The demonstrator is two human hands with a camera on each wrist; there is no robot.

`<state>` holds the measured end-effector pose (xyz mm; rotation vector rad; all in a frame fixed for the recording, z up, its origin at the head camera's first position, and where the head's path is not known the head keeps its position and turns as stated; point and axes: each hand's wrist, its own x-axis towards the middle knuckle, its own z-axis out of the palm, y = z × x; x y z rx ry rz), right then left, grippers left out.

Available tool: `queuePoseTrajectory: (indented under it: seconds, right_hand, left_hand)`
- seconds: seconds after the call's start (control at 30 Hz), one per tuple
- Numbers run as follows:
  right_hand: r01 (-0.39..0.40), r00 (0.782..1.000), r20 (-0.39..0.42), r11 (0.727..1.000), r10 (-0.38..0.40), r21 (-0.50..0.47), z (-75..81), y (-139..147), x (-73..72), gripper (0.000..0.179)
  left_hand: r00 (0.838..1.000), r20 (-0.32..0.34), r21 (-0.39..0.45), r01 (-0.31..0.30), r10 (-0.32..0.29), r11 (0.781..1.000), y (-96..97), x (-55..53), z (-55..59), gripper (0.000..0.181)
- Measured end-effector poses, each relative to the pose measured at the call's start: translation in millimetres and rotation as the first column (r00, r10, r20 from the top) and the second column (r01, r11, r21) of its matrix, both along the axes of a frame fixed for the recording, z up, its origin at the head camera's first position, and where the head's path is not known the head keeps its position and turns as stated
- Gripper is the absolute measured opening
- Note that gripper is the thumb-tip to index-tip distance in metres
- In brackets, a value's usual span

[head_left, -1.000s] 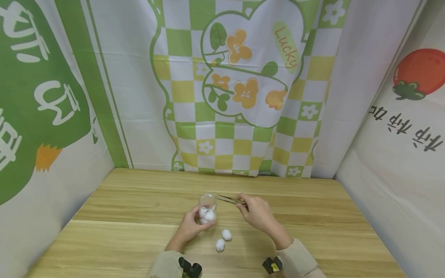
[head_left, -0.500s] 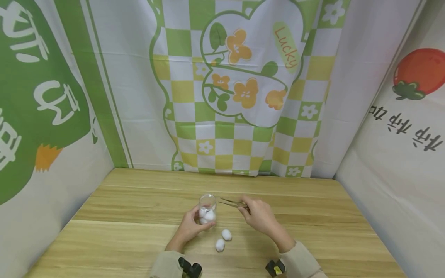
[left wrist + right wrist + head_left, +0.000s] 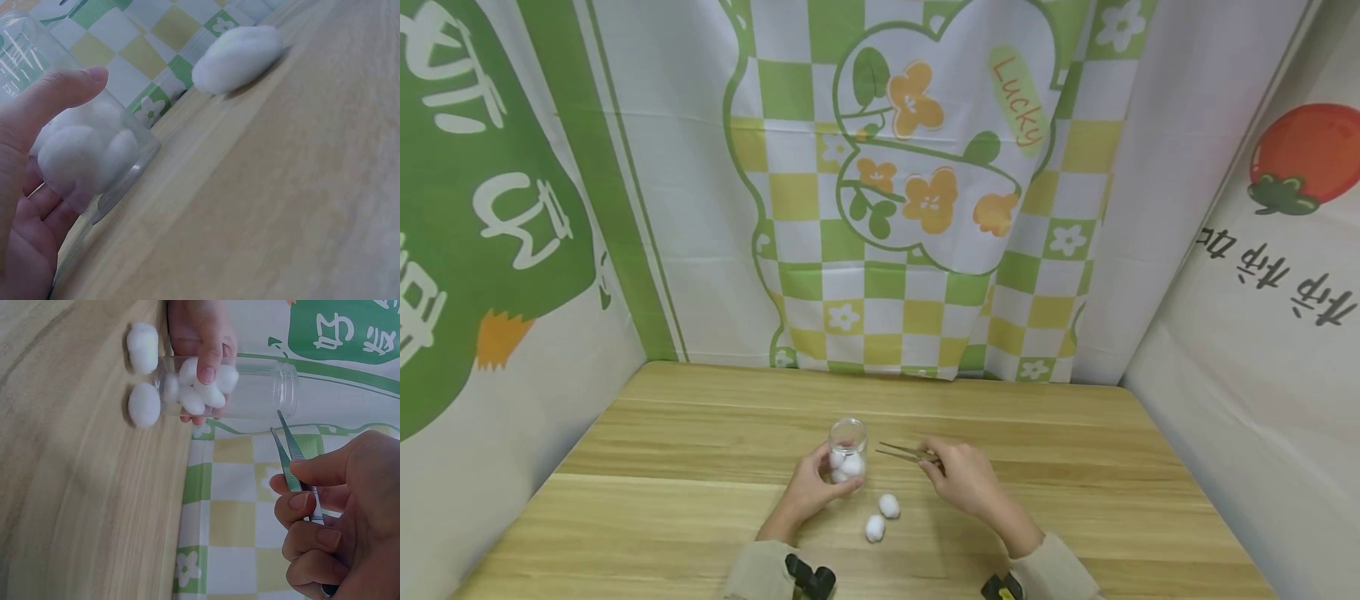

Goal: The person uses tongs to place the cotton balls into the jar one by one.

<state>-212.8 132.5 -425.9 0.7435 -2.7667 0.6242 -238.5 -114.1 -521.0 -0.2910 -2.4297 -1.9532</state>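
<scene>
My left hand [image 3: 811,490] grips a clear open-topped jar [image 3: 848,435] that stands upright on the table. Several white cotton balls [image 3: 206,394] fill the lower part of the jar. Between thumb and fingers, my right hand [image 3: 964,477] holds metal tweezers [image 3: 910,454]; their tips are parted, with nothing between them, a short way right of the jar. Two loose cotton balls lie in front of the jar: the farther cotton ball [image 3: 889,506] and the nearer cotton ball [image 3: 875,528]. The left wrist view shows one loose cotton ball [image 3: 237,59] beyond the jar.
The wooden table [image 3: 715,433] reaches back to a green-and-yellow checked curtain [image 3: 887,317]. Printed cloth walls close off the left and right sides. Each sleeve has a black device [image 3: 809,577] at the wrist.
My right hand has drawn the tweezers away from the jar's rim, to the right and toward me, and lower in the head view. The left hand, jar and loose cotton balls have stayed put.
</scene>
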Motion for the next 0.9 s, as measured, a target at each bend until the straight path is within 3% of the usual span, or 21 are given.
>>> queuePoseTrajectory:
  seconds: [0.2, 0.53, 0.9]
  right_hand:
    - [-0.025, 1.000, -0.011, 1.000, 0.025, 0.002, -4.3, 3, 2.0, 0.011]
    - [-0.026, 0.995, 0.096, 1.000, 0.026, 0.003, -14.0, 9, 6.4, 0.014]
    - [-0.044, 0.991, 0.128, 0.999, 0.043, 0.007, -19.9, 12, 11.5, 0.015]
  left_hand:
    - [1.000, 0.008, -0.006, -0.014, 0.015, 1.000, 0.8, -0.2, 0.4, 0.056]
    - [1.000, 0.010, -0.004, -0.011, 0.011, 1.000, 0.5, -0.8, -0.5, 0.055]
    - [1.000, 0.001, -0.019, -0.007, 0.008, 1.000, 0.2, -0.6, -0.4, 0.056]
